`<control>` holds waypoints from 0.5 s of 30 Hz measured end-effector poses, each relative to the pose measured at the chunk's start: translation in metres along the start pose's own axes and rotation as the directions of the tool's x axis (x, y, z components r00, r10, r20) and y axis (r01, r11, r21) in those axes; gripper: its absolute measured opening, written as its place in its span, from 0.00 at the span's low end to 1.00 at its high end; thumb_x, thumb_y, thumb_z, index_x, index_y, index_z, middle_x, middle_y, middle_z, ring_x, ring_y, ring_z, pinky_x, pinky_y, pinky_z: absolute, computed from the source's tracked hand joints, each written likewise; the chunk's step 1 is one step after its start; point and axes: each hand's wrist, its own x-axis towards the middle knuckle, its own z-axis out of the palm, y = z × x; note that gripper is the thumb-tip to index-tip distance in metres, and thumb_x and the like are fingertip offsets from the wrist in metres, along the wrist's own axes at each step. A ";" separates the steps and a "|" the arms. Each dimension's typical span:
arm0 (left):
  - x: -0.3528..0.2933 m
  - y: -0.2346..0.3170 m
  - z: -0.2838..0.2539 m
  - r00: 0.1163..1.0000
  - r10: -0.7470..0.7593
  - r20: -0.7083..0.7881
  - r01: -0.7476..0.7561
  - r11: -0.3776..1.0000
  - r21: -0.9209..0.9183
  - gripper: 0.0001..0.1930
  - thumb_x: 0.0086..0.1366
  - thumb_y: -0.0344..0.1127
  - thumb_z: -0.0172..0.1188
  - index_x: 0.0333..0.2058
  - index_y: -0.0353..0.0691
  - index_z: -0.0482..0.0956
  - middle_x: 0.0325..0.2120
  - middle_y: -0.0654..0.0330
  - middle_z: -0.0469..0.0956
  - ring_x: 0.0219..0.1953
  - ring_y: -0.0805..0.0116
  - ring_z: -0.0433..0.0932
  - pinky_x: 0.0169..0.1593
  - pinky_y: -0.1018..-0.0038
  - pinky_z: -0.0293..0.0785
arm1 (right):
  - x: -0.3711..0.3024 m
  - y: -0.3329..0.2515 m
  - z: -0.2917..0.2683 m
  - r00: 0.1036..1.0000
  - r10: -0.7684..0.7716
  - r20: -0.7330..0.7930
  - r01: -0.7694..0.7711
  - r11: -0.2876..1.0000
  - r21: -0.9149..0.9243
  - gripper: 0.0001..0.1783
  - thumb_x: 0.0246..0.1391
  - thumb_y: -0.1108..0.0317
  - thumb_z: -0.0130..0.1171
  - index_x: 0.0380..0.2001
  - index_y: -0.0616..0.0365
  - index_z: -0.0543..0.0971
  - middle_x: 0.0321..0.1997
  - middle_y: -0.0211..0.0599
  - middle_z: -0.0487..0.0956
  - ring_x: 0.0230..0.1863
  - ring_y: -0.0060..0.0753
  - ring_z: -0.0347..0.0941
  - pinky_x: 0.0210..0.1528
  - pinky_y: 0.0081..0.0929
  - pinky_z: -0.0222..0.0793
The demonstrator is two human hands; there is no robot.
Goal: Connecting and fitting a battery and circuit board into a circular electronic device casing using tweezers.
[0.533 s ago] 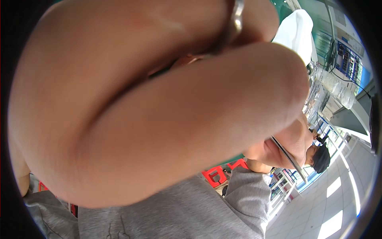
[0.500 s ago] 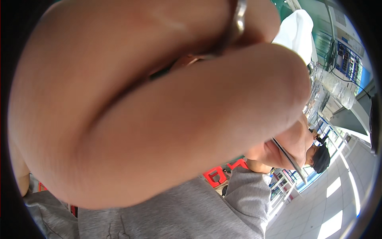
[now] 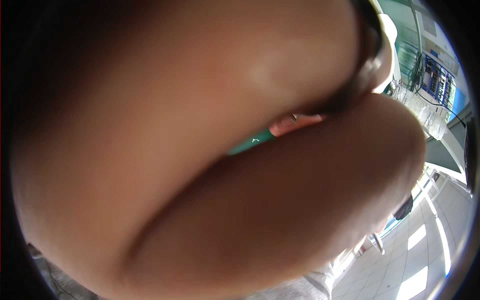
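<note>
My left hand (image 3: 200, 125) fills most of the head view, very close and blurred. Its thumb and a finger are curled together, with a narrow gap between them. A dark, shiny curved metal piece (image 3: 371, 65) shows at the fingertips; whether it is a ring or part of a tool I cannot tell. Through the gap appear a green surface (image 3: 250, 142) and a reddish-orange bit (image 3: 295, 125), too little to name. Below the left fingertips, the end of a thin metal tool (image 3: 378, 243) sticks out, beside a sliver of my right hand (image 3: 382, 227). The rest of that hand is hidden.
Clear plastic bags (image 3: 430, 112) lie on a bench at the right. Behind them is a blue rack (image 3: 439, 80) of small parts. A dark cap (image 3: 403, 209) of another person shows past my hand, above a tiled floor (image 3: 385, 272).
My left hand has come closer and shifted right and down, covering most of my right hand, my grey shirt and the red stools. The gap between its fingers has widened.
</note>
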 end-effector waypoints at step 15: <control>-0.013 -0.017 0.003 0.992 -0.086 0.087 0.098 0.985 -0.142 0.19 0.46 0.22 0.68 0.40 0.32 0.79 0.43 0.44 0.79 0.44 0.50 0.79 0.43 0.63 0.79 | -0.015 0.020 0.001 0.995 0.017 -0.095 -0.006 0.993 0.114 0.17 0.42 0.77 0.72 0.37 0.71 0.80 0.29 0.43 0.84 0.23 0.31 0.79 0.25 0.21 0.74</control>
